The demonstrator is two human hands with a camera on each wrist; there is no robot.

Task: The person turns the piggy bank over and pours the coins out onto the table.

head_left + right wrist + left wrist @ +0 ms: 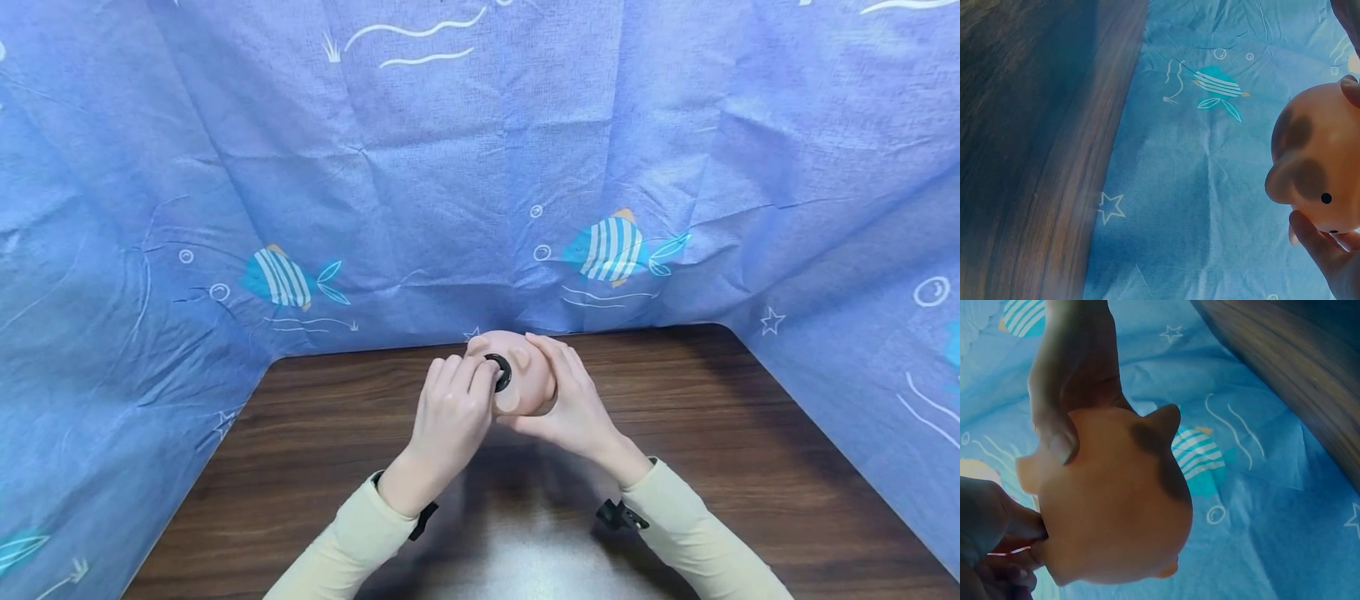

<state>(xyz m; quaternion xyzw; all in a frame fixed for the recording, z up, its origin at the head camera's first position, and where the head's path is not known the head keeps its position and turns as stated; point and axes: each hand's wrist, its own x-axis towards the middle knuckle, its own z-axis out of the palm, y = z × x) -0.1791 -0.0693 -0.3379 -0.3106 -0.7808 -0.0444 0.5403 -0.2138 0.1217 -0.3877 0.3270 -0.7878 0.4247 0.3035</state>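
A pink piggy bank [530,382] is held above the table, its stubby feet and a round black stopper [507,372] in its underside facing the head view. My left hand [452,406] has its fingers curled, with thumb and fingertips pinching at the stopper. From the other side, my right hand [576,410] grips the bank's body, thumb below and fingers above. The left wrist view shows the bank's smooth rounded side [1116,500]. In the right wrist view its face side shows a small black eye [1326,198]. Fingertips at the stopper are partly hidden.
A dark brown wooden table [322,442] lies under both hands. Blue cloth [450,183] printed with striped fish surrounds its back and sides. Each wrist carries a black strapped device, the right one [621,515] showing near the sleeve.
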